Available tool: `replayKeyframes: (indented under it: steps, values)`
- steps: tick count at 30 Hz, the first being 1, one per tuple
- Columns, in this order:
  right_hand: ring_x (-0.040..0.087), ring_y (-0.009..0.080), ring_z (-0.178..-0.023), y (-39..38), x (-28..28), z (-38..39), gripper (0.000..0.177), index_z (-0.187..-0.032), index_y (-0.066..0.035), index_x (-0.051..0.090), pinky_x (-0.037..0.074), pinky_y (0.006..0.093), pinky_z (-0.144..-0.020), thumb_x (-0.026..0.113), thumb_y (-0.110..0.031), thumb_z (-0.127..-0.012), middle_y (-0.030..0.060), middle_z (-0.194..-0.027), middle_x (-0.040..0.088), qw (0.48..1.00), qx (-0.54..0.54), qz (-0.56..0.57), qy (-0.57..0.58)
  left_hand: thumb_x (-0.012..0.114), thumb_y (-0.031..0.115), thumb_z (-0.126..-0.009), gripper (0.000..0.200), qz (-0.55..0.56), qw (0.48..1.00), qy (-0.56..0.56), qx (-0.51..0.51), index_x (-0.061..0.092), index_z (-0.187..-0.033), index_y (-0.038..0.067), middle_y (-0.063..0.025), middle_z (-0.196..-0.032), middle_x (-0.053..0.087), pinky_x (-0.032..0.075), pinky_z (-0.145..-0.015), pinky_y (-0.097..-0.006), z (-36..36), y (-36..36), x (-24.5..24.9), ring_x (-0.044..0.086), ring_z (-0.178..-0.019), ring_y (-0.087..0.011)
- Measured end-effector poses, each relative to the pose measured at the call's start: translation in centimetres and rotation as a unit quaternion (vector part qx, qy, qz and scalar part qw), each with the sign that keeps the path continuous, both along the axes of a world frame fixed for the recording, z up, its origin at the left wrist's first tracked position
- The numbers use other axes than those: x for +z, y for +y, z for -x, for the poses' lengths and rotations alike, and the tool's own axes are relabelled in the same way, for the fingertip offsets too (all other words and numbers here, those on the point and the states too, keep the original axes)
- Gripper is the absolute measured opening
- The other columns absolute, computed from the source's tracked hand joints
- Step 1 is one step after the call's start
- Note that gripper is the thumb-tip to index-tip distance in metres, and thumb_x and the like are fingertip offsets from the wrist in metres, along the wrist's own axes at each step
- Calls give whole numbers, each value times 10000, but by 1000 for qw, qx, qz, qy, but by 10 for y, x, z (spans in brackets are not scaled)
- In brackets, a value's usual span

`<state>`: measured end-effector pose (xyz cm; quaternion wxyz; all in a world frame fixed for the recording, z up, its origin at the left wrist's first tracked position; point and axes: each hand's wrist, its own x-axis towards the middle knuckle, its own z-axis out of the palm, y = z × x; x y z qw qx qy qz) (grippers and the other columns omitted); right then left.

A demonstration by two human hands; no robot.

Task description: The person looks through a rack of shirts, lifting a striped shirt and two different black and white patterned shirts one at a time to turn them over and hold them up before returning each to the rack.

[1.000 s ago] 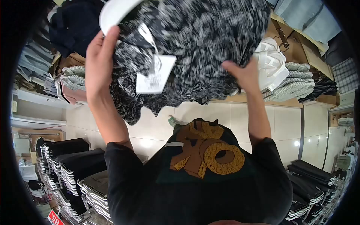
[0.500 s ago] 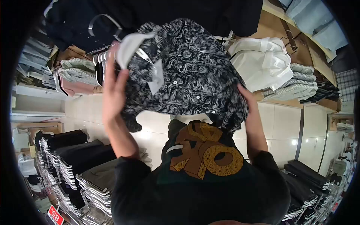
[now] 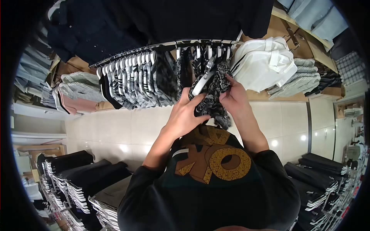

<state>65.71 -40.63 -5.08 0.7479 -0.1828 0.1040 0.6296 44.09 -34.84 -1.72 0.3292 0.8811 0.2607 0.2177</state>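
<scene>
A pale tiled floor (image 3: 269,123) runs across a clothes shop, with a person in a black T-shirt (image 3: 208,200) in the foreground. Dark garments (image 3: 162,19) spread across the top. Below them, black-and-white shirts (image 3: 138,84) hang in a row on a metal rail (image 3: 162,45); a white garment (image 3: 266,65) is to the right. Between the person and the rail, both hands hold a curly-patterned black-and-white garment (image 3: 216,96), bunched up. The left hand (image 3: 187,115) is half closed, its fingers and thumb parted around the cloth's left side, near a white hanger (image 3: 203,82). The right hand (image 3: 237,99) is bent, gripping the right side between thumb and fingers.
</scene>
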Motion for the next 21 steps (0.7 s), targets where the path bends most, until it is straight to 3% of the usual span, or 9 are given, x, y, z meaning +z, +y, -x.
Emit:
replayKeyframes:
  steps: [6, 9, 11, 12, 13, 15, 17, 19, 21]
  values:
    - [743, 241, -951, 1, 13, 47, 368, -1400, 6, 494, 653, 306, -729, 265, -48, -1116, 164, -1175, 699, 992, -86, 58, -68, 808, 94, -867, 160, -10, 999, -16, 26, 756, -984, -1, -258, -1148, 579, 542, -784, -501, 32, 26, -26, 679, -910, -448]
    - [734, 294, -954, -6, -15, 47, 284, -1336, 8, 509, 644, 398, -860, 405, -153, -1127, 173, -1175, 695, 996, -73, -43, 5, 772, 76, -898, 118, 8, 996, -84, 21, 747, -974, -11, -230, -1030, 625, 527, -914, -506, 45, 36, -21, 669, -822, -431]
    - [707, 270, -1002, -6, -18, 51, 351, -1376, -16, 491, 627, 354, -810, 522, -229, -1098, 156, -1207, 691, 979, -79, -168, -88, 681, 81, -983, 191, 63, 987, -141, -33, 643, -834, -32, -120, -633, 535, 271, -1239, -559, 51, 54, -20, 534, -670, -328]
    - [652, 206, -1096, 2, 27, 78, 458, -1406, -28, 507, 588, 296, -806, 681, -193, -1016, 116, -1211, 690, 970, -126, -64, -200, 659, 88, -1002, 229, 75, 985, -154, -37, 615, -814, -35, -114, -636, 528, 268, -1243, -561, 53, 56, -11, 497, -657, -313]
    - [652, 206, -1096, -1, 23, 91, 458, -1406, -28, 507, 588, 296, -806, 681, -193, -1016, 116, -1211, 690, 970, -122, -65, -200, 637, 95, -1021, 268, 84, 981, -169, -39, 587, -794, -38, -108, -639, 521, 265, -1247, -562, 55, 58, -4, 460, -643, -299]
    - [572, 149, -1212, -6, 16, 114, 545, -1428, -31, 526, 557, 266, -845, 758, -70, -936, 92, -1218, 683, 850, -119, -36, -511, 633, 107, -1028, 273, 71, 980, -181, -34, 603, -803, -44, -113, -637, 520, 269, -1246, -553, 55, 59, 6, 446, -645, -297]
    - [604, 103, -1104, -2, 14, 133, 508, -1358, -4, 597, 536, 256, -852, 794, -11, -889, 37, -1138, 689, 841, -127, -86, -519, 629, 119, -1036, 280, 59, 979, -190, -29, 619, -812, -50, -118, -634, 518, 273, -1245, -544, 59, 58, 9, 431, -647, -295]
    - [624, 78, -943, -9, 8, 127, 323, -1231, 8, 674, 522, 253, -804, 775, -60, -931, -9, -1020, 700, 813, 27, -12, -582, 669, 161, -1017, 267, 37, 986, -159, -21, 701, -857, -49, -220, -668, 556, 431, -1103, -481, 60, 56, 12, 533, -836, -441]
    - [581, 35, -793, -5, -3, 117, 157, -1080, 3, 730, 479, 227, -724, 749, -109, -972, -47, -914, 694, 804, -1, 15, -594, 671, 168, -1017, 288, 41, 987, -153, -10, 700, -838, -57, -223, -649, 546, 418, -1117, -483, 61, 55, 13, 530, -820, -447]
